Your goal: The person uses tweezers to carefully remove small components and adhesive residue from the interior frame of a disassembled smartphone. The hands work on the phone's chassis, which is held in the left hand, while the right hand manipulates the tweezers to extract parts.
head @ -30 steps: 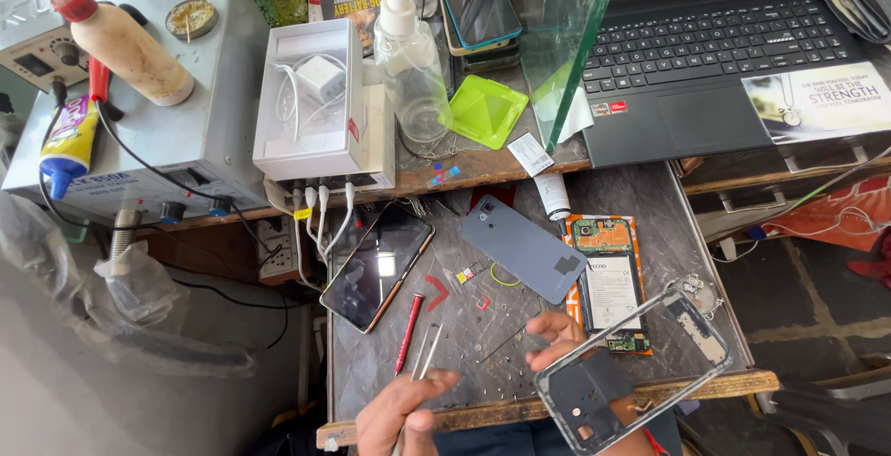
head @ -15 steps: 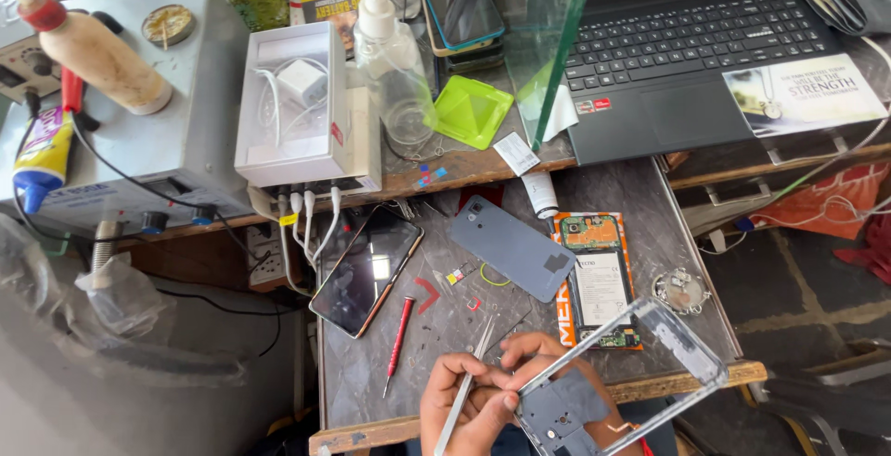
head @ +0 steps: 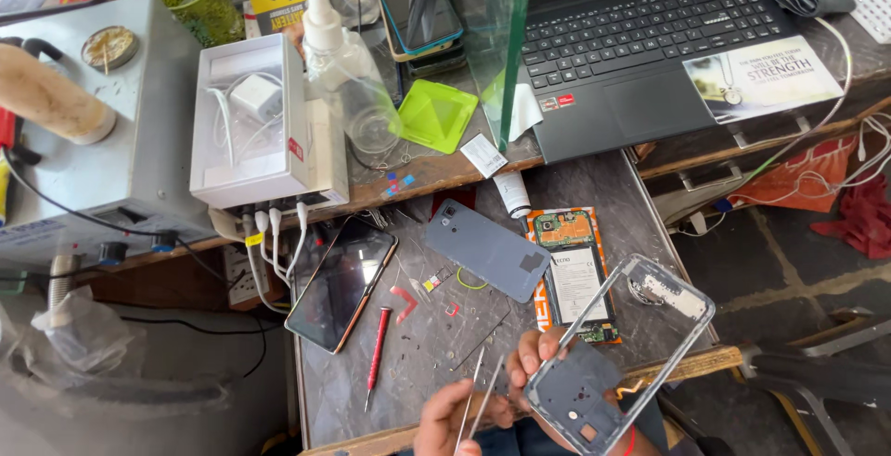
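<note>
At the bottom edge, the left hand (head: 445, 423) pinches metal tweezers (head: 478, 391), while the right hand (head: 538, 363), mostly hidden, seems to grip the phone frame (head: 617, 354) with curled fingers, tilted above the grey mat (head: 418, 345). Beyond lie a red screwdriver (head: 377, 356), a grey back cover (head: 489, 249) and an opened phone (head: 571, 266).

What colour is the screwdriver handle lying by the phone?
Red, on the screwdriver; the head view shows it clearly.

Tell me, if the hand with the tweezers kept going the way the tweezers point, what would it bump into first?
The left hand aims its tweezers up the bench. First in line looks like the small yellow ring, then the grey back cover, though depth is hard to judge.
</note>
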